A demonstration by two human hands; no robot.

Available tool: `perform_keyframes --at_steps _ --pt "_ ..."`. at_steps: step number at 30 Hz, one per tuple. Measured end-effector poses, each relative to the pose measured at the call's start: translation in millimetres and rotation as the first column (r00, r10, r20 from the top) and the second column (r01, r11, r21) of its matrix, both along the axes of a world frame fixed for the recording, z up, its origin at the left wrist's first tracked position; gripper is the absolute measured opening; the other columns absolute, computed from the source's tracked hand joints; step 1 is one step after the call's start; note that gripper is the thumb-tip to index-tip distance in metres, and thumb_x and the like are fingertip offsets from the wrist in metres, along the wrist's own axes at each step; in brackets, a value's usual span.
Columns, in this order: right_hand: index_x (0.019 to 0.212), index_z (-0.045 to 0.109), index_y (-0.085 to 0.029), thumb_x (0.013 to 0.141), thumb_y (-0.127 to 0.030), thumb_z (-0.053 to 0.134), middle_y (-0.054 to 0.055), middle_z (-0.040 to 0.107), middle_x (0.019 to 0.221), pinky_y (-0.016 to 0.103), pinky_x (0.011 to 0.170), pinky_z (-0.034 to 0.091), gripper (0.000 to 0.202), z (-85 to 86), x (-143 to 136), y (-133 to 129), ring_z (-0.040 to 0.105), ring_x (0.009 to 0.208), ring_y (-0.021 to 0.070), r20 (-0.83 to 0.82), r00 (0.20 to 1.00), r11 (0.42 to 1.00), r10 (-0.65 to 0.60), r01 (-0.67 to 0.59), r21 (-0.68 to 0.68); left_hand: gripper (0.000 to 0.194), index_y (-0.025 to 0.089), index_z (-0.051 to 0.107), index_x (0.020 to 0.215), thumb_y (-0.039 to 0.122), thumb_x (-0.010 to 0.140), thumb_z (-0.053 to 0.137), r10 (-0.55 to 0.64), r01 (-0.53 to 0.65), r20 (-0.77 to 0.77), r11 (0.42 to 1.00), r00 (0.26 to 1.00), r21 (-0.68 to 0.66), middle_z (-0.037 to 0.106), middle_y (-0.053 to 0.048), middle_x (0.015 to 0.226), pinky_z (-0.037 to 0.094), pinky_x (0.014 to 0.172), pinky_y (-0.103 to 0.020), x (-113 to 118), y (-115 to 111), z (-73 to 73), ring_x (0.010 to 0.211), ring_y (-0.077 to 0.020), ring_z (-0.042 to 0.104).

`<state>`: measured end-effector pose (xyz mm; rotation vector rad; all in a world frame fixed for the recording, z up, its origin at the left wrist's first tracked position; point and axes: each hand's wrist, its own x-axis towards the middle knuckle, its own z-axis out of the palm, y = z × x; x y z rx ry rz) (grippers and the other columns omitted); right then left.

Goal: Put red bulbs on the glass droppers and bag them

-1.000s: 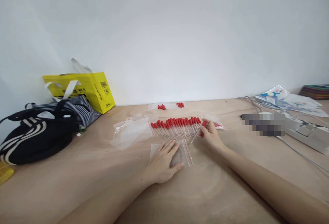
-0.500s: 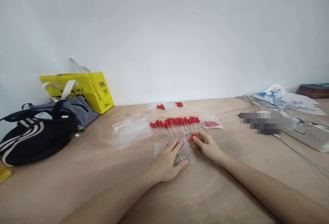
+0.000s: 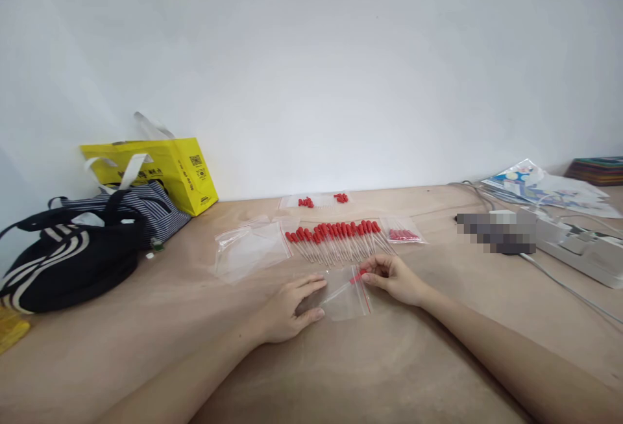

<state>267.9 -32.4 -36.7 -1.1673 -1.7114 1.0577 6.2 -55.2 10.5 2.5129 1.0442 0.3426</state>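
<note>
My right hand (image 3: 392, 278) pinches a red-tipped stick (image 3: 357, 276) by its red end, at the red-lined mouth of a clear zip bag (image 3: 343, 304). The stick's pale shaft lies over or inside the bag; I cannot tell which. My left hand (image 3: 294, 307) rests at the bag's left side, fingers and thumb apart, holding nothing. Just beyond the hands lies a row of several red-tipped sticks (image 3: 335, 236), red ends toward the wall.
Flat clear bags (image 3: 250, 252) lie left of the row, a filled bag (image 3: 403, 232) right of it, another (image 3: 321, 200) by the wall. Black bag (image 3: 73, 261) and yellow bag (image 3: 195, 177) stand left; a power strip (image 3: 579, 249) and cables lie right.
My left hand has slid left off the zip bag, uncovering it. My right hand has moved slightly down with the red-tipped stick, which now lies across the bag's mouth.
</note>
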Motion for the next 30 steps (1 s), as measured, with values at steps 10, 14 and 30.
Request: perform_keyframes --at_steps 10,14,30 --pt "0.069 0.067 -0.021 0.065 -0.038 0.064 0.001 0.055 0.074 0.025 0.063 0.04 0.018 6.5 -19.2 -4.9 0.049 0.068 0.0129 0.134 0.991 0.982 -0.01 -0.015 0.189 0.044 0.024 0.043 0.122 0.039 0.08 0.048 0.006 -0.006 0.001 0.999 1.0 0.037 0.042 -0.004 0.13 0.032 0.097 -0.039 6.7 -3.6 1.9 0.118 -0.0205 0.038" --pt "0.075 0.069 -0.026 0.073 -0.035 0.055 0.001 0.057 0.074 0.028 0.07 0.041 0.017 9.3 -26.2 -6.3 0.05 0.074 0.0148 0.175 0.984 0.972 0.04 -0.079 0.22 0.044 0.025 0.042 0.122 0.039 0.081 0.047 -0.004 0.005 -0.006 0.999 1.0 0.039 0.042 -0.003 0.13 0.031 0.098 -0.039 5.5 -2.8 0.4 0.119 -0.0202 0.038" --pt "0.051 0.058 -0.015 0.064 -0.032 0.054 0.008 0.057 0.049 0.025 0.051 0.035 0.022 31.1 19.7 77.7 0.057 0.057 0.0206 0.501 0.666 0.818 -0.553 0.549 0.172 0.032 0.022 0.05 0.113 0.034 0.085 0.04 -0.004 0.001 0.072 0.999 0.997 0.041 0.045 -0.006 0.125 0.033 0.097 -0.037 -2.5 -1.9 -6.2 0.117 -0.0202 0.039"
